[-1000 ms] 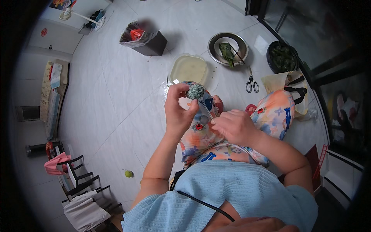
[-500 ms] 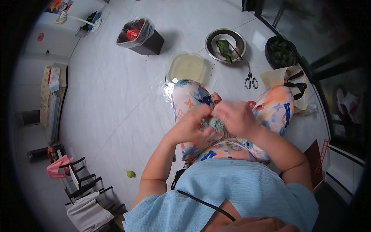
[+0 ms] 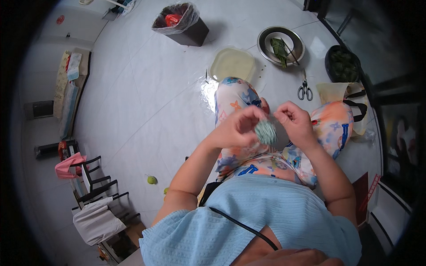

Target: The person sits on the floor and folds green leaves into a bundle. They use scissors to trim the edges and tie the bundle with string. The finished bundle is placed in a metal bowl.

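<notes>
Above my lap, my left hand [image 3: 242, 127] is closed on a small pale green bundle with stripes like wound string [image 3: 266, 132]. My right hand [image 3: 295, 124] faces it a short way off, thumb and forefinger pinched together. Whether a strand runs between the fingers is too fine to make out. Both hands hover between my knees, over patterned trousers [image 3: 237, 99]. On the floor ahead, scissors [image 3: 305, 91] lie beside a metal basin [image 3: 262, 54] that contains a white bowl with green leaves [image 3: 279, 51] and a dark stick.
A pale square plastic tub [image 3: 232, 63] stands past my left knee, near a lined waste bin [image 3: 194, 37]. At the right are a dark basin of leaves [image 3: 341, 64] and a cream bag [image 3: 330, 91]. Green fruit [image 3: 151, 180] lies left; chairs [image 3: 95, 177] stand farther left.
My hands have moved apart from each other, and the pale green bundle shows more clearly in my left hand. The whole view has shifted, so floor items appear farther right and higher.
</notes>
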`<state>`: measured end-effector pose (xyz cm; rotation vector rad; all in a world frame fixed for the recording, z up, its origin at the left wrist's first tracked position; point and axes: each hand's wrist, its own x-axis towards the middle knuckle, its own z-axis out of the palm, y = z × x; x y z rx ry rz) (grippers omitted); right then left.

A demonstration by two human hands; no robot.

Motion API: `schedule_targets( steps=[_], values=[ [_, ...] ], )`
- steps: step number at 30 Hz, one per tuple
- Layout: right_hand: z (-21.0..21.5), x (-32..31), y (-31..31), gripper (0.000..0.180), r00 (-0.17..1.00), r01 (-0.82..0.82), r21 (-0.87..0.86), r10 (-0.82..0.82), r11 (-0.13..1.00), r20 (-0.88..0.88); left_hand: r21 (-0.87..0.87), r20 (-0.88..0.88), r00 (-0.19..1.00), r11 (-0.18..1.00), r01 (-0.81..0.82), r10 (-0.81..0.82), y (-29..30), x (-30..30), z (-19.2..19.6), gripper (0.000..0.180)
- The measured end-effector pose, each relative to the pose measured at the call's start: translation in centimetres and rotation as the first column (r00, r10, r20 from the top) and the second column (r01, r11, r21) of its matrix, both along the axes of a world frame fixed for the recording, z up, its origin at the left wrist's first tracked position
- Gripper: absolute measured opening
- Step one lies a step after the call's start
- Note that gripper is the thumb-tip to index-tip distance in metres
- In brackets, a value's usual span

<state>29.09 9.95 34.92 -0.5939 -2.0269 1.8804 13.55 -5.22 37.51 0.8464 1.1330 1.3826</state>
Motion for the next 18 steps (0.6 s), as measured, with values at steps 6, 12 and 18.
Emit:
schedule_targets(
  steps=[6, 12, 18],
  values=[
    [1.1, 0.9, -1.8, 0.01, 0.95, -0.19, 0.519, 0.289, 0.833, -0.116, -0.005, -0.664, 0.674, 0.899, -0.437, 0.324, 1.0, -1.0, -1.4, 0.037],
    [0.7, 0.4, 0.7, 0.007, 0.996, 0.009, 0.07, -0.003, 0.997, -0.09, -0.07, -0.336, 0.935, 0.993, 0.096, -0.114, 0.2, -0.2, 0.0, 0.034],
    [0.0, 1.2, -1.5, 0.014, 0.985, -0.137, 0.422, 0.168, 0.896, -0.038, -0.086, -0.526, 0.788, 0.901, -0.425, 0.321, 1.5, -0.6, -0.6, 0.037]
  ],
)
